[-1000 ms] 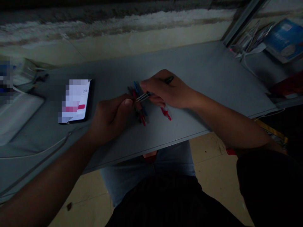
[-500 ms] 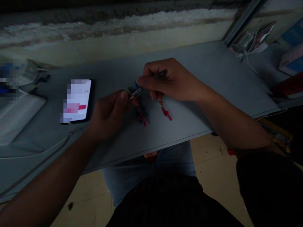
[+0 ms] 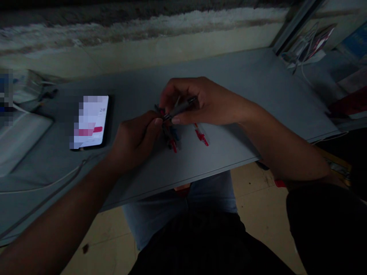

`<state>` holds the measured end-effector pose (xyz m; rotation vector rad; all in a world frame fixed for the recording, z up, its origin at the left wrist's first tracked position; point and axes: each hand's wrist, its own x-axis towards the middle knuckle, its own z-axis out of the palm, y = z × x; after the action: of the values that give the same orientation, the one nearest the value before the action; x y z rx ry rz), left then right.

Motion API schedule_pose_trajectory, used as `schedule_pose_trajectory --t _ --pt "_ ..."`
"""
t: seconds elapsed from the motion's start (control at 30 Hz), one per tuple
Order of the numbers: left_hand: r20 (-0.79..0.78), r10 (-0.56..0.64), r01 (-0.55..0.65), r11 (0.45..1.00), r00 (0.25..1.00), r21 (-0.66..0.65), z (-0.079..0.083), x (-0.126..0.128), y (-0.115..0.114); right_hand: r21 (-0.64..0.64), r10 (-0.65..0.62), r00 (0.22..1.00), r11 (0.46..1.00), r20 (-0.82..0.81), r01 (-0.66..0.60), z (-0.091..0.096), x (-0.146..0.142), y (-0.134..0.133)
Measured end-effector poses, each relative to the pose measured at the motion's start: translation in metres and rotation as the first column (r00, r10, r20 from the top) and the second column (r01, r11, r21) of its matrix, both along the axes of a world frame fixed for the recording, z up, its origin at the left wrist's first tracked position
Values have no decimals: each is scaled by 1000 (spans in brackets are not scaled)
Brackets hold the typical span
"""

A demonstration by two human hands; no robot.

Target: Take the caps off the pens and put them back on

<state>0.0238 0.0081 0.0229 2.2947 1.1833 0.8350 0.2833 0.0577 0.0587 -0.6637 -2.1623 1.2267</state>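
Note:
A dark pen [image 3: 182,107] is gripped by my right hand [image 3: 218,100], its front end pointing down and left at my other fingers. My left hand [image 3: 134,139] is closed in a pinch right at that end of the pen; whatever small piece it holds is hidden by the thumb. Below the fingers, several pens [image 3: 171,140] with red, blue and dark parts lie bunched on the grey table [image 3: 149,172]. A separate red pen [image 3: 202,137] with a clear barrel rests to their right, partly covered by my right hand.
A phone [image 3: 94,121] with a lit screen lies left of my hands. Farther left are a pale flat object [image 3: 24,133] and a white cable [image 3: 43,188]. A metal post [image 3: 296,26] and loose papers [image 3: 315,46] stand at the back right. The table's front edge runs above my lap.
My right hand has turned and lowered slightly, bringing the pen's front end against my left fingertips. My left hand has shifted a little right. The pens on the table lie as before.

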Motion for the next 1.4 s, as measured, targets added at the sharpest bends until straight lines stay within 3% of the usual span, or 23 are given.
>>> schedule_pose_trajectory --t 0.17,0.37,0.5,0.6,0.8,0.97,1.13,1.4 --pt "-12 12 -12 1000 1000 12 -2 -1 2 -80 -79 995 993 55 84 -5 -5 0" --pt "8 -39 38 999 999 2 -6 -2 4 89 -136 988 988 75 129 -4 -7 1" --pt "12 -23 23 1000 1000 5 -7 -1 4 54 -251 959 968 132 246 -4 -7 1" --pt "-21 -7 7 1000 1000 -6 -8 0 4 30 -248 944 968 218 248 -4 -5 2" --pt "-25 54 -53 998 998 22 -12 -3 6 27 -230 972 973 54 229 -5 -6 5" --pt "0 109 -109 994 994 9 -12 -4 4 12 -221 966 975 131 222 -10 -6 6" --pt "3 151 -151 988 989 25 -8 -1 2 65 -224 974 973 25 222 -6 -5 7" --pt "-22 116 -117 993 993 -15 -6 0 4 -15 -204 977 979 -60 204 -4 -5 9"
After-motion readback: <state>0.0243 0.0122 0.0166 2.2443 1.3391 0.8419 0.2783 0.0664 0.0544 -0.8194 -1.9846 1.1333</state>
